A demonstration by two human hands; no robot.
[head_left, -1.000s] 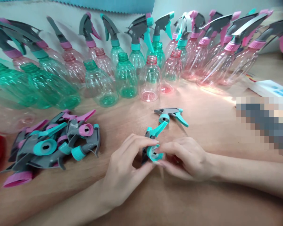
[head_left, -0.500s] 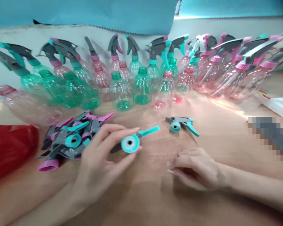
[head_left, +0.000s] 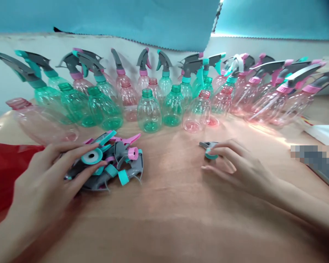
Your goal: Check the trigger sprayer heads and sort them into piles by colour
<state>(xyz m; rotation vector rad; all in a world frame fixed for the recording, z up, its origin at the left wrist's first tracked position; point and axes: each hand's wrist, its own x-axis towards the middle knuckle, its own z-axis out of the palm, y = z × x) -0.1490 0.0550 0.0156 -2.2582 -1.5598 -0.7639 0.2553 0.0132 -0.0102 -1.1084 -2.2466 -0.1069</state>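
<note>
My left hand is closed over the heap at the left, fingertips and thumb around a grey trigger spray head whose round teal collar faces me. Beneath and beside it lie several loose spray heads in grey with pink or teal parts. On the right, my right hand reaches over a single spray head with a teal collar. Its fingers are at that spray head and partly cover it, while the thumb stays apart below.
Open-necked bottles, green and pink, stand across the table. Behind them are several bottles with spray heads fitted. One pink bottle leans at left by a red bag. A pixelated object lies at right.
My left hand has moved left with the spray head, from mid-table to over the heap. My right hand has moved up and opened out, to the lone spray head. The view has shifted slightly.
</note>
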